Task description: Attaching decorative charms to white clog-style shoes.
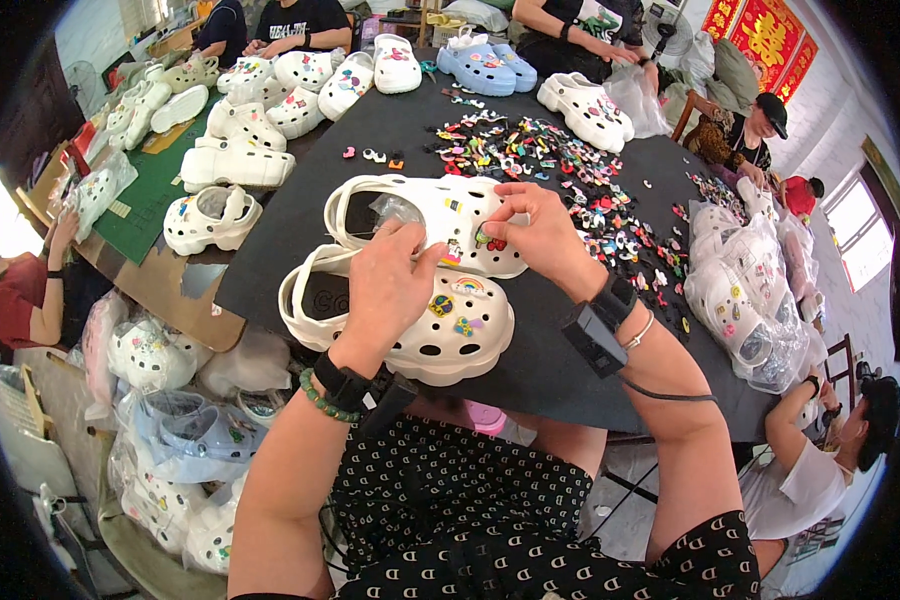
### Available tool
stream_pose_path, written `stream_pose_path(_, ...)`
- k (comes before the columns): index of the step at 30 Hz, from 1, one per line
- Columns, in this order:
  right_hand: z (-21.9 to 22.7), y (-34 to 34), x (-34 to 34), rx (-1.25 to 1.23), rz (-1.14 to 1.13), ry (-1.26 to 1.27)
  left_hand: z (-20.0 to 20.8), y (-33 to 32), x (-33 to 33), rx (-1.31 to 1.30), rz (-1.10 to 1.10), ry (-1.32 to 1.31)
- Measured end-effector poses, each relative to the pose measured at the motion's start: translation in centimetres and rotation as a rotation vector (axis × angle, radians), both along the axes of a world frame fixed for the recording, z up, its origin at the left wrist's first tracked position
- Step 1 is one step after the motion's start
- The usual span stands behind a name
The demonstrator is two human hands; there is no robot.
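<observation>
Near clog [440, 335]: lies w/ charms already seated, untouched. Left hand [390, 285] braces far clog [420, 215], fingers curled over its upper edge; keep that grip firm. Right hand [540, 235] pinches small charm [483, 240] betw. thumb & forefinger at a vent hole; press square, no twist. Loose charm pile [570, 175] beyond.

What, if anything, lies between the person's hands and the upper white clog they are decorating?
Nothing visible does. The left hand rests directly on the upper white clog, and the right hand pinches a small charm against its perforated top. The nearer clog lies below them, and the pile of loose charms beyond.
</observation>
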State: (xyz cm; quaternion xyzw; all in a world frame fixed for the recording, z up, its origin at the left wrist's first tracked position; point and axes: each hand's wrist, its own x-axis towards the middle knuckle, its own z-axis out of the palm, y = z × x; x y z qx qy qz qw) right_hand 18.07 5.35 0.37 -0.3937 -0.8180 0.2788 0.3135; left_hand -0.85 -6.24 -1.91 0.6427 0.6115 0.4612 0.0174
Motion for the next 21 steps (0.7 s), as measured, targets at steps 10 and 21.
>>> stream_pose_path(10,2.8,-1.2,-1.3,0.073,-0.081,-0.363,0.1,-0.1,0.1,-0.011,0.007,0.006)
stream_pose_path(21,3.0,2.8,-3.8,-0.075,0.247,-0.543,0.5,-0.4,0.2,-0.107,0.004,-0.007)
